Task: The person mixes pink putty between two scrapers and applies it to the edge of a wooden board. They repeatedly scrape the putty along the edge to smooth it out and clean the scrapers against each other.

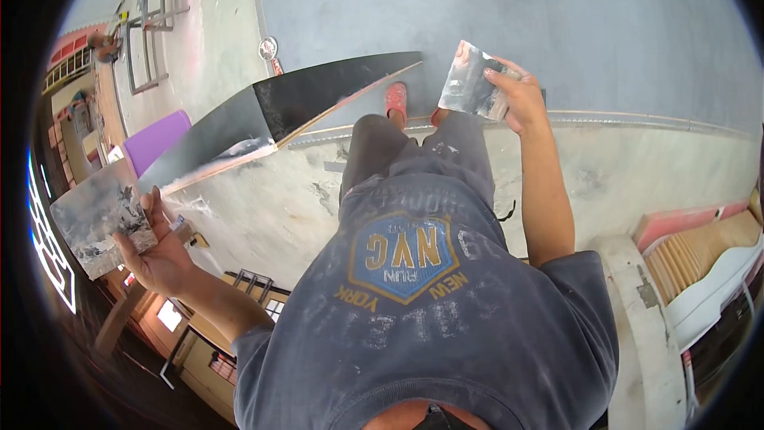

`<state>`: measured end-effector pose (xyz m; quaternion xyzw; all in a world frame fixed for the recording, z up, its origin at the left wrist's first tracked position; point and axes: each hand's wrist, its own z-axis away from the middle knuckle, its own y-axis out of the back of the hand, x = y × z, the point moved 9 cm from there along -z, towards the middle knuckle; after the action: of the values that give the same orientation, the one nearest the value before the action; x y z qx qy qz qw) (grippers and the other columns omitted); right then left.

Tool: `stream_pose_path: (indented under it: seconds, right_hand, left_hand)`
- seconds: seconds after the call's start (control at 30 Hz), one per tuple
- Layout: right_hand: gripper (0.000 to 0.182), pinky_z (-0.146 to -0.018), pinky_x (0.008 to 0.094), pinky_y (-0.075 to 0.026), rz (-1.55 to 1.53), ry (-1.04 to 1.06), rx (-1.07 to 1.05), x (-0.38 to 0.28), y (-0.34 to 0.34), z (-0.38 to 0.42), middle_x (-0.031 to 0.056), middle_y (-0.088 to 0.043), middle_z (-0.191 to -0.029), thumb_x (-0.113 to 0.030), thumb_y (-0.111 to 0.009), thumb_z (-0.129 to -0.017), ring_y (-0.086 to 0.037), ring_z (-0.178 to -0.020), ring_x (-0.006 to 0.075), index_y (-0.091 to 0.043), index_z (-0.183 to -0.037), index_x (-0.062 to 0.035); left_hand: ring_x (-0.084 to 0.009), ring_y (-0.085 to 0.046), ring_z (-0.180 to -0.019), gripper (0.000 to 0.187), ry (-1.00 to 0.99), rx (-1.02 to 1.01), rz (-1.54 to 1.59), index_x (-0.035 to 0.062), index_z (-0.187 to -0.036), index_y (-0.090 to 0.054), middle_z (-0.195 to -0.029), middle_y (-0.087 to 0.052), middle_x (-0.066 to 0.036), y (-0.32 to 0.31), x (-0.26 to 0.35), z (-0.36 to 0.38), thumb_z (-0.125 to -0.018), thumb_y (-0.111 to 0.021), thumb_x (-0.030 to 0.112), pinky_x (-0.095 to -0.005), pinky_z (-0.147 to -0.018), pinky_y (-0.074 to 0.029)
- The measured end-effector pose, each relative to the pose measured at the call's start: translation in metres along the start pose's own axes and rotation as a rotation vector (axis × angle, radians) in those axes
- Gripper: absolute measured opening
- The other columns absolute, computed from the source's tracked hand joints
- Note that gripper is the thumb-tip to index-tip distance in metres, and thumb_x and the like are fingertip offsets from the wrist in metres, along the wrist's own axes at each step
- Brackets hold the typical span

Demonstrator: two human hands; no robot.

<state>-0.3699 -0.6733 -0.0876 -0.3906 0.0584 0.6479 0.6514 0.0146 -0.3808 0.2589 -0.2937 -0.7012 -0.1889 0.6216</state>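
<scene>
The left hand (159, 251) grips a flat square board smeared with grey plaster (99, 219), thumb on top and fingers underneath, holding it out to the person's left side with its face upward and one corner towards the lower left of the view. The right hand (521, 95) is closed on the handle of a shiny rectangular metal trowel (471, 80), whose blade stands tilted, its long axis running up and down in the view, its face turned to the grey wall ahead.

Between the two hands a long black board with a pale wooden edge (318, 95) lies slanting, its long axis running from lower left to upper right. Below stand the person's legs in dark trousers and red sandals (395, 99) on a pale concrete ledge (605, 167). A smooth grey plastered wall (509, 8) fills the upper part. A purple panel (155, 139) sits at left, a metal frame (151, 24) above it.
</scene>
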Motion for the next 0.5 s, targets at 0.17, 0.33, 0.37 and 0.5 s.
stream_pose_path:
  seconds: [0.17,0.33,0.37,0.5]
  right_hand:
    - [0.035,-0.070,0.0325,-0.055,0.059,0.049,0.002,-0.018,0.005,-0.007,0.0119,-0.064,-0.094,0.002,-0.067,-0.077,-0.064,-0.081,0.0176,-0.057,-0.111,0.0048]
    - [0.030,-0.072,0.0314,-0.054,0.097,0.171,-0.045,-0.045,0.007,0.013,0.0107,-0.064,-0.093,0.003,-0.068,-0.077,-0.063,-0.083,0.0166,-0.058,-0.105,0.0036]
    - [0.030,-0.073,0.0311,-0.053,0.113,0.191,-0.033,-0.045,0.008,0.022,0.0106,-0.064,-0.093,0.003,-0.068,-0.077,-0.063,-0.084,0.0164,-0.058,-0.105,0.0036]
    - [0.030,-0.075,0.0280,-0.051,0.335,0.260,-0.072,-0.040,-0.003,0.040,0.0092,-0.064,-0.094,0.002,-0.066,-0.078,-0.061,-0.085,0.0136,-0.057,-0.107,0.0040]
  left_hand:
    - [-0.0341,-0.062,-0.093,0.048,-0.057,0.178,-0.010,-0.0107,-0.127,-0.038,-0.110,-0.056,-0.028,0.006,0.014,0.025,-0.096,-0.041,0.026,-0.0556,-0.100,-0.038]
    - [-0.0332,-0.060,-0.095,0.052,-0.067,-0.064,0.185,-0.0069,-0.131,-0.035,-0.117,-0.053,-0.024,-0.003,0.014,0.049,-0.092,-0.046,0.027,-0.0524,-0.095,-0.041]
    - [-0.0330,-0.060,-0.095,0.053,-0.071,-0.103,0.202,-0.0060,-0.131,-0.035,-0.119,-0.052,-0.023,-0.009,0.011,0.059,-0.091,-0.046,0.027,-0.0521,-0.093,-0.042]
    - [-0.0306,-0.060,-0.094,0.053,-0.029,0.174,0.214,-0.0042,-0.131,-0.036,-0.120,-0.052,-0.021,0.016,-0.042,0.101,-0.087,-0.052,0.018,-0.0467,-0.086,-0.047]
